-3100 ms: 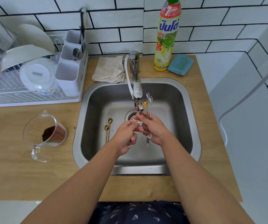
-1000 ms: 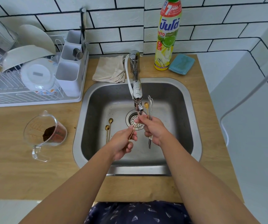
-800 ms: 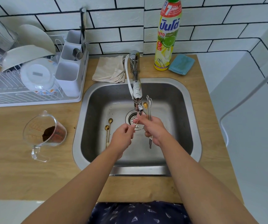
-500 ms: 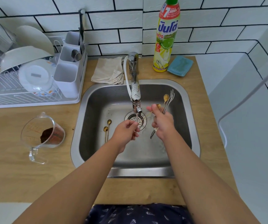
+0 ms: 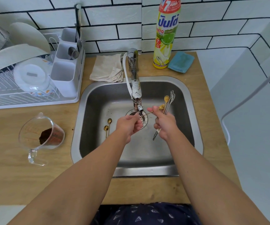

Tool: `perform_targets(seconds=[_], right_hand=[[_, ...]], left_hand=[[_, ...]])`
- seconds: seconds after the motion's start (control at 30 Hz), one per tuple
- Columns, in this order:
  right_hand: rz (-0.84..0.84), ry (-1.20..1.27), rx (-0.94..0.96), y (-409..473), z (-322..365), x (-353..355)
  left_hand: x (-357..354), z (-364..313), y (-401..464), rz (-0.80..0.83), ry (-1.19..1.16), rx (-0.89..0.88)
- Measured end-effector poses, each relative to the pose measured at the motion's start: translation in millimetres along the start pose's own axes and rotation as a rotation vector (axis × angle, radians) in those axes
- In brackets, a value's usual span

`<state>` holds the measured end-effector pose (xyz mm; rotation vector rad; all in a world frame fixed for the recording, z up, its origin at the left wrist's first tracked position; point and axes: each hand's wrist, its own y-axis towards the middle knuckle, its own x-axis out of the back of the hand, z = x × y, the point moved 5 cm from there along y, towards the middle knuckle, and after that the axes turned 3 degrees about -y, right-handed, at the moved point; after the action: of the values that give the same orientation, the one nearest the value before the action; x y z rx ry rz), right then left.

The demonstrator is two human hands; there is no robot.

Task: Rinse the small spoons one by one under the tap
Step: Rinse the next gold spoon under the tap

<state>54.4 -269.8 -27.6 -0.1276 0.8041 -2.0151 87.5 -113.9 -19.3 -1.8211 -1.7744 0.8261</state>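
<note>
A thin gold spoon (image 5: 146, 114) is held just below the tap nozzle (image 5: 140, 108), its handle running from the left fingers across to the right thumb and forefinger. It's pinched at its lower end by the left hand (image 5: 129, 125), fingers curled round it; the bowel end can't be made out, hidden by the fingers. Whether water is running can't be told.

For the step to go well, the spoon should be kept under the nozzle outlet, w/ the bowl turned both ways so front & back get flushed, and the pinch kept on the handle only. A slip is likely: thin, wet metal. If passed over, it should be gripped by the receiving hand before release.

The right hand (image 5: 164, 123) is closed round a bundle of spoons (image 5: 168, 101), gold & silver, bowls fanned up beyond the knuckles, handle ends poking out below the palm. Thumb & forefinger are extended toward the single spoon's tip, touching or nearly so.

Two more gold spoons (image 5: 107, 125) lie on the sink (image 5: 194, 127) floor, left of the left hand, presumably unrinsed. Both forearms are angled in over the front rim, wrists well above the drain (image 5: 144, 118).
</note>
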Motion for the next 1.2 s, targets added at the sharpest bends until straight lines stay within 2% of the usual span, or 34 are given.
perform_targets(seconds=[0.07, 0.13, 0.3, 0.37, 0.43, 0.5, 0.57, 0.63, 0.7, 0.77, 0.83, 0.97, 1.0, 1.1, 1.2], right_hand=[[0.018, 0.007, -0.017, 1.4, -5.4, -3.9], [0.036, 0.015, -0.019, 2.4, -8.1, -5.9], [0.073, 0.017, 0.004, 4.4, -7.1, -7.1], [0.115, 0.02, 0.004, 1.2, -6.8, -11.2], [0.136, 0.036, -0.003, -2.6, -7.4, -16.4], [0.125, 0.057, -0.013, -3.5, -7.9, -19.2], [0.102, 0.05, -0.013, -2.1, -6.3, -18.3], [0.097, 0.039, -0.01, -0.6, -5.4, -17.0], [0.1, 0.05, -0.015, 0.7, -5.8, -16.2], [0.109, 0.043, -0.025, 1.1, -6.8, -16.0], [0.124, 0.028, -0.024, 0.2, -7.1, -17.5], [0.105, 0.033, -0.004, -0.7, -6.8, -21.6], [0.092, 0.037, 0.001, -0.5, -6.6, -21.6], [0.051, 0.045, 0.004, 1.6, -7.6, -17.2], [0.002, 0.049, -0.019, 2.7, -9.3, -9.2]], left_hand=[[3.1, 0.8, -0.8, -0.029, 0.128, -0.011], [-0.1, 0.3, -3.4, -0.008, 0.151, -0.022], [-15.6, -3.9, -16.2, 0.189, -0.089, 0.0], [-21.1, -5.8, -18.0, 0.225, -0.096, -0.024], [-23.0, -6.3, -17.4, 0.163, -0.017, -0.033], [-20.2, -7.1, -16.5, 0.073, 0.156, -0.043], [-16.6, -7.2, -14.2, 0.068, 0.348, -0.087], [-16.8, -5.4, -13.6, 0.174, 0.412, -0.138], [-18.1, -2.6, -14.7, 0.306, 0.329, -0.144], [-17.2, -2.3, -15.8, 0.358, 0.211, -0.126], [-12.5, -2.5, -15.1, 0.289, 0.215, -0.132], [-4.7, -7.0, -13.0, 0.051, 0.355, -0.144], [-5.2, -7.0, -11.1, 0.057, 0.366, -0.149], [-11.5, -4.5, -11.0, 0.216, 0.258, -0.139], [-10.2, -0.8, -12.6, 0.236, 0.216, -0.15]])
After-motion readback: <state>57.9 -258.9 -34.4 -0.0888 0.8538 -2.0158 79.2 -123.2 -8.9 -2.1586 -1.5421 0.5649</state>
